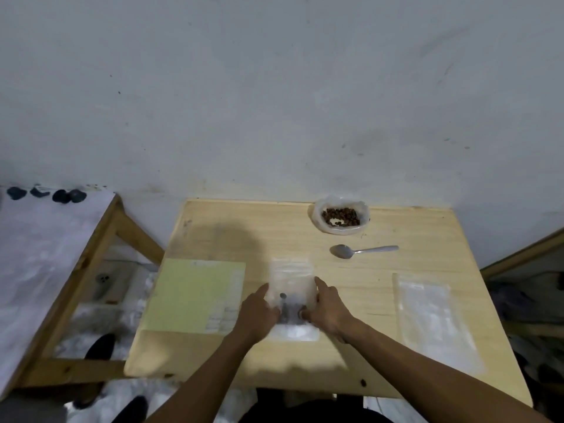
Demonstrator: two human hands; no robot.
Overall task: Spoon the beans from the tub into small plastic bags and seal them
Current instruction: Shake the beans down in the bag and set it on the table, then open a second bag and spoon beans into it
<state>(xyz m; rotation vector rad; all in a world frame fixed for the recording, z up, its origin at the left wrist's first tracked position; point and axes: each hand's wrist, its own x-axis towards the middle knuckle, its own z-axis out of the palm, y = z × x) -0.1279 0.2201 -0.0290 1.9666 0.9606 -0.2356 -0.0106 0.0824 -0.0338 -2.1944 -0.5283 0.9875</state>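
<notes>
A small clear plastic bag (292, 282) lies on the wooden table (396, 300) in front of me, with a few dark beans showing through its lower half. My left hand (259, 309) grips its left edge and my right hand (328, 305) pinches its right edge, thumb on the bag. The tub of brown beans (341, 217), lined with clear plastic, stands at the table's far edge. A metal spoon (360, 251) lies just in front of the tub, bowl to the left, handle pointing right.
A pale yellow sheet (195, 296) lies left of the bag. A stack of clear plastic bags (433, 319) lies at the right. A wooden bench with white cover (45, 254) stands to the left; the wall is right behind the table.
</notes>
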